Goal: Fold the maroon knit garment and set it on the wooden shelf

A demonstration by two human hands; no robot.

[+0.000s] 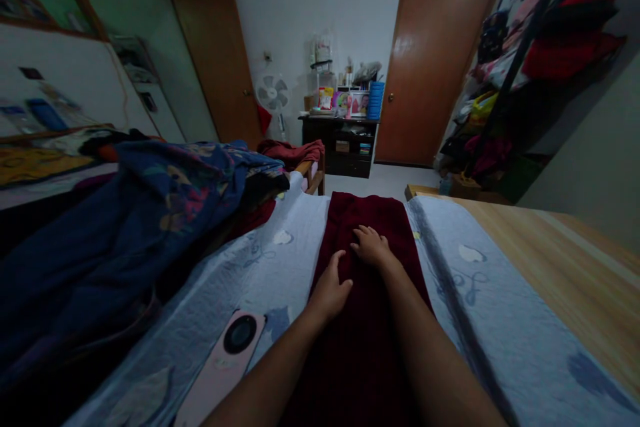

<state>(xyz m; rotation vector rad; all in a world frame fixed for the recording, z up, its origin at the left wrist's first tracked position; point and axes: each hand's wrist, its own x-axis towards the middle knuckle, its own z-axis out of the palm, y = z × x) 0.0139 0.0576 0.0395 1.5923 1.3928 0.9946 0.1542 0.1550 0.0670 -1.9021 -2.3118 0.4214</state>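
Observation:
A dark red cloth (pixel 365 333), long and narrow, lies spread on the patterned light blue bed sheet (pixel 275 267) in front of me. My right hand (pixel 371 245) rests on its upper part with the fingers spread. Lower and to the left, my left hand (pixel 331 290) is at the cloth's left side, thumb and fingers apart. Neither hand has anything in its grasp. Whether the cloth is a folded garment I cannot tell. Beside my left forearm a pink phone (pixel 223 363) lies on the sheet, its round camera facing up.
A heap of clothes with a blue flowered garment (pixel 165 213) covers the left side. Along the right runs a wooden board (pixel 560 247). Farther off stand a dark cabinet (pixel 337 153) with packages on top, a white fan (pixel 273 92) and a rack of hanging clothes (pixel 550 47).

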